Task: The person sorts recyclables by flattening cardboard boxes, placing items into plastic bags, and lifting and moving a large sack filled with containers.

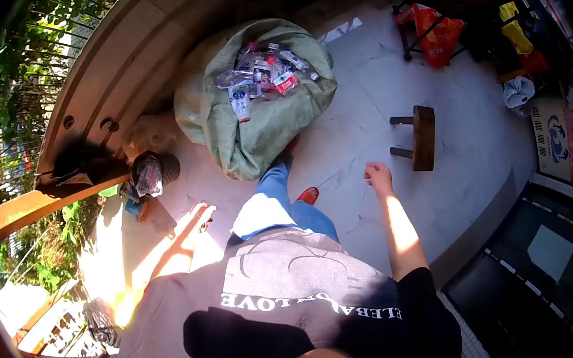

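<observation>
My right hand (378,177) hangs over the pale floor near a small wooden stool, its fingers loosely curled with nothing visible in them. On the other side, my left hand (201,216) is held low in bright sunlight; its fingers look a little apart and no object shows in it. In front of my legs stands a large green woven sack (255,145), its mouth spread wide. Clear plastic bottles (262,73), several of them crushed, lie heaped in the opening. Both hands are apart from the sack.
The wooden stool (424,138) lies right of the sack. A red bag (438,35) hangs at a dark frame behind it. A printed carton (558,139) and a dark glass-topped unit (527,254) line the right side. A curved ledge (116,45) with greenery beyond borders the left.
</observation>
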Tool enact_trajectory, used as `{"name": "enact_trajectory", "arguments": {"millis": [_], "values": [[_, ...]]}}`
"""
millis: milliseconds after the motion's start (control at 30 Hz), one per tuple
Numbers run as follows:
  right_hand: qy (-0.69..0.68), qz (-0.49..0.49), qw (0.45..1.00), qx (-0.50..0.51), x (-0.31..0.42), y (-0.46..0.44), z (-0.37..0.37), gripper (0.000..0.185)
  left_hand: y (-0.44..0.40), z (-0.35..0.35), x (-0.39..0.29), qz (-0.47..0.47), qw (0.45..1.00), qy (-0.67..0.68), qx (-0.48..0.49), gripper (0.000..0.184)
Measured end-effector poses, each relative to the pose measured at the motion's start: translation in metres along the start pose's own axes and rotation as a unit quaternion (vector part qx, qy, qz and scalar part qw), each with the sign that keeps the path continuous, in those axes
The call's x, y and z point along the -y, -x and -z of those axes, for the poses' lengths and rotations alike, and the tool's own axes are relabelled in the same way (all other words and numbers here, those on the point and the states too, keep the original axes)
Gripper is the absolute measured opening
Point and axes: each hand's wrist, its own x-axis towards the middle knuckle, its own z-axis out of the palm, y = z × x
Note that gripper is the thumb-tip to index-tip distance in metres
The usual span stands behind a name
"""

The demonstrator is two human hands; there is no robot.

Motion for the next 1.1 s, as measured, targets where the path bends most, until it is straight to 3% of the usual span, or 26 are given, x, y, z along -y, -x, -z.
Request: {"name": "enact_trajectory", "arguments": {"millis": [67,133,200,267,300,433,533,667,700,800,833,900,933,967,1000,1100], "values": [[0.014,-0.008,1.000,-0.005,0.019,-0.037,-0.012,0.022,-0.005,0.003,-0.053,0.014,0.999,-0.011,-0.040,0.024],[0.025,-0.016,1.000,-0.004,0.041,-0.080,-0.024,0.023,-0.048,0.015,-0.098,-0.040,0.989,-0.128,-0.068,0.035],[0.029,-0.032,0.999,0.003,0.056,-0.119,-0.038,0.024,-0.056,0.019,-0.132,-0.085,0.982,0.007,-0.171,0.059],[0.088,-0.002,0.996,-0.006,0.064,-0.168,-0.052,0.033,-0.074,0.022,-0.175,-0.024,0.974,0.066,-0.216,0.079],[0.115,0.013,0.993,-0.010,0.069,-0.190,-0.061,0.038,-0.089,0.029,-0.190,0.004,0.978,0.118,-0.170,0.087],[0.161,0.087,0.982,-0.055,0.086,-0.266,-0.109,0.061,-0.095,0.034,-0.252,0.128,0.963,0.107,-0.212,0.101],[0.161,0.145,0.973,-0.079,0.097,-0.305,-0.141,0.067,-0.137,0.014,-0.239,0.059,0.959,0.149,-0.236,0.110],[0.102,0.069,0.992,-0.024,0.110,-0.338,-0.167,0.052,-0.181,0.007,-0.231,0.064,0.978,0.096,-0.173,0.074],[0.098,0.036,0.994,-0.010,0.116,-0.338,-0.168,0.048,-0.178,0.003,-0.229,0.039,0.971,0.085,-0.219,0.057],[0.002,0.070,0.998,-0.009,0.154,-0.300,-0.175,0.036,-0.165,0.021,-0.209,-0.024,0.946,0.215,-0.242,0.050],[0.004,0.071,0.997,-0.003,0.175,-0.279,-0.175,0.035,-0.160,0.034,-0.195,-0.144,0.953,-0.018,-0.268,0.034],[0.010,0.074,0.997,0.009,0.207,-0.232,-0.169,0.032,-0.125,0.065,-0.177,-0.206,0.934,-0.056,-0.286,0.031],[0.001,0.093,0.996,0.009,0.213,-0.217,-0.164,0.030,-0.105,0.086,-0.175,-0.174,0.942,0.129,-0.256,0.029],[-0.008,0.111,0.994,0.010,0.219,-0.202,-0.159,0.029,-0.084,0.107,-0.175,-0.153,0.903,0.339,-0.216,0.028],[-0.031,0.119,0.992,0.025,0.228,-0.184,-0.155,0.028,-0.062,0.134,-0.177,-0.129,0.825,0.514,-0.196,0.026],[-0.123,0.123,0.979,0.106,0.270,-0.115,-0.150,0.020,-0.008,0.205,-0.186,-0.169,0.721,0.642,-0.199,0.021]]}}
